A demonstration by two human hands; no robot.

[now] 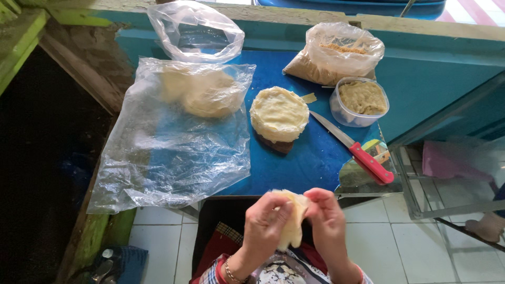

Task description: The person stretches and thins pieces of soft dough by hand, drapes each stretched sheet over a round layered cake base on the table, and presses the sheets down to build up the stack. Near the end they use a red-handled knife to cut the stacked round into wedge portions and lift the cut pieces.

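Note:
Both my hands hold a thin pale wrapper sheet (292, 221) below the front edge of the blue table (310, 158). My left hand (265, 223) grips its left side and my right hand (327, 221) pinches its right side, folding it. On the table just beyond them stands a round stack of pale wrappers (279, 113) on a dark base. To the right of that stack is a clear tub of brownish filling (362, 100).
A red-handled knife (353, 148) lies diagonally at the right. A large clear plastic bag (179, 131) holds more pale dough at the left. An open empty bag (195, 31) and a bag of brown crumbs (336, 52) stand at the back. White tiled floor below.

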